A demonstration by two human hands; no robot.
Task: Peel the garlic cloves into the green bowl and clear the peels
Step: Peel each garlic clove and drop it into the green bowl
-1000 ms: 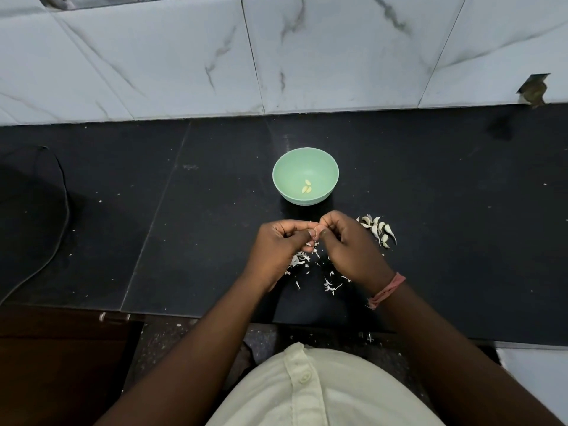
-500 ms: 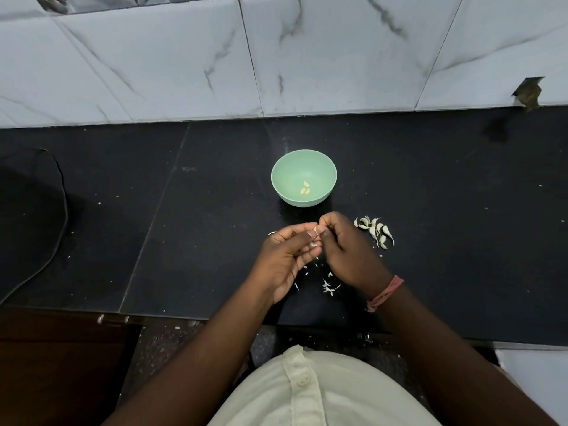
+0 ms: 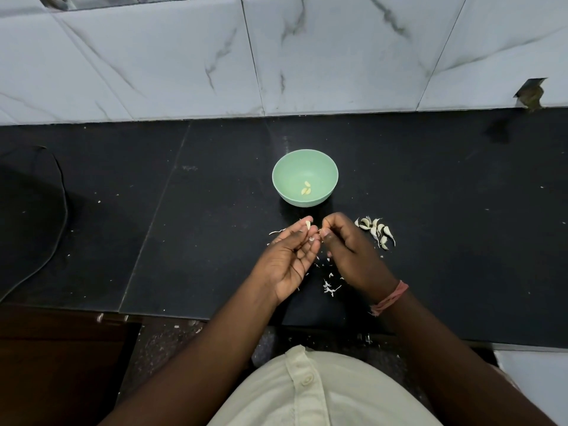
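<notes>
Head view, black stone counter [image 3: 430, 179] with white marble-pattern wall tiles [image 3: 338, 56] across the top of the frame.

Left hand [image 3: 290, 259], centre of frame, palm up. Fingers loosely extended, close together. A pale garlic clove [image 3: 308, 224] lies on the fingertips near the index finger, thumb beside it; long axis runs roughly top-to-bottom in the frame. Which end is the tip: cannot tell. A small white fragment [image 3: 311, 240] sits lower on the same fingers.

Right hand [image 3: 347, 250] just to the right, fingers curled inward, thumb and forefinger pinched narrow near the left fingertips. What they pinch is too small to make out. Reddish thread band [image 3: 389, 298] on the wrist.

Green bowl [image 3: 305, 158] stands above the hands, centre frame, apart from them. Peeled cloves [image 3: 306, 189] lie at its bottom, about three, touching one another.

Unpeeled cloves [image 3: 375, 230] in a loose pile right of the right hand, pointed tails mostly toward lower right.

Peel scraps [image 3: 330, 287] scattered on the counter below and between the hands; one sliver [image 3: 276, 232] left of the left fingertips.

Cream buttoned shirt [image 3: 307, 388] at bottom centre. Dark cable [image 3: 63, 192] at left edge.
</notes>
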